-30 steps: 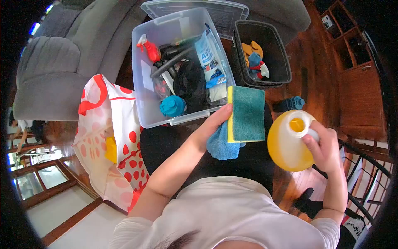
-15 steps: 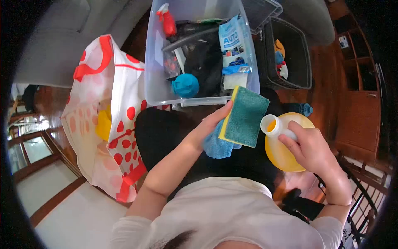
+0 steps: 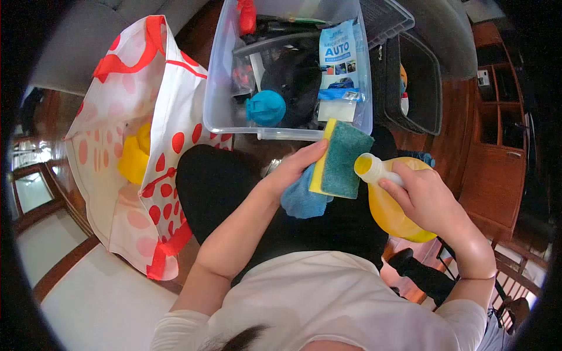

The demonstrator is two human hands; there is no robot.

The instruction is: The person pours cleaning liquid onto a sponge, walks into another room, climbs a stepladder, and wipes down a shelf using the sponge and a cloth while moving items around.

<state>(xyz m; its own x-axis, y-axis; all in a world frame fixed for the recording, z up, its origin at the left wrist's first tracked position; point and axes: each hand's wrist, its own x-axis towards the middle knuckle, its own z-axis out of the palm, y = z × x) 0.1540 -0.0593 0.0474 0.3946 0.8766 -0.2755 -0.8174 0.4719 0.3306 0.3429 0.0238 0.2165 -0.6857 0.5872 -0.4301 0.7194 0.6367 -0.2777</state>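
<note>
A yellow sponge with a green scouring side [image 3: 346, 159] is gripped by my left hand [image 3: 293, 171], green face turned toward the right. Below it in the same hand hangs a bunched blue cloth [image 3: 305, 196]. My right hand [image 3: 424, 193] is wrapped round the neck of a bottle of yellow liquid [image 3: 391, 213]. The bottle is tilted, its uncapped white mouth pointing at the sponge's green face with a small gap between. Liquid shows inside the mouth. Part of the bottle's body is hidden behind my right hand.
Ahead stands a clear plastic bin [image 3: 213, 88] holding a blue-capped bottle [image 3: 266, 109], a microfibre cloth packet [image 3: 338, 64] and a red sprayer top [image 3: 247, 17]. A red-dotted bag [image 3: 175, 111] with a yellow item [image 3: 136, 155] is at left. A black bin [image 3: 436, 88] sits at right.
The bottle has tipped further toward the sponge, and its liquid has come up to the mouth. My head view has shifted slightly. Both hands keep their grips.
</note>
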